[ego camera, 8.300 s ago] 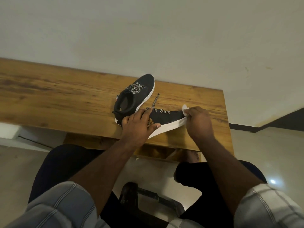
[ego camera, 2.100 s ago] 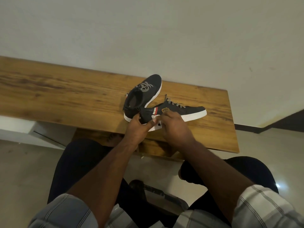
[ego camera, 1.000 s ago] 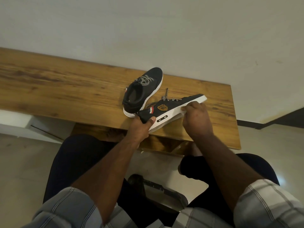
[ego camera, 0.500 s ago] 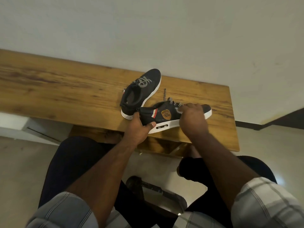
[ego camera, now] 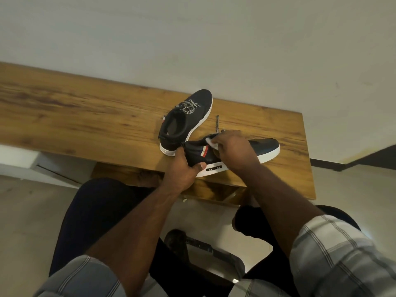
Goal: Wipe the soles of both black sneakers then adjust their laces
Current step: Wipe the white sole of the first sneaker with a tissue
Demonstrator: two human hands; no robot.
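Gripping near sneaker (ego camera: 265, 147), cloth (ego camera: 212, 144) perhaps

Near sneaker (ego camera: 264, 147) now flat on its sole, no longer tipped sideways as a second ago. Right hand (ego camera: 234, 151) up off the sole edge onto the upper, white wipe (ego camera: 212, 144) bunched beneath, frame centre.

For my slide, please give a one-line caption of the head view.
Left hand holds the near black sneaker by its heel while right hand presses a white wipe on it.
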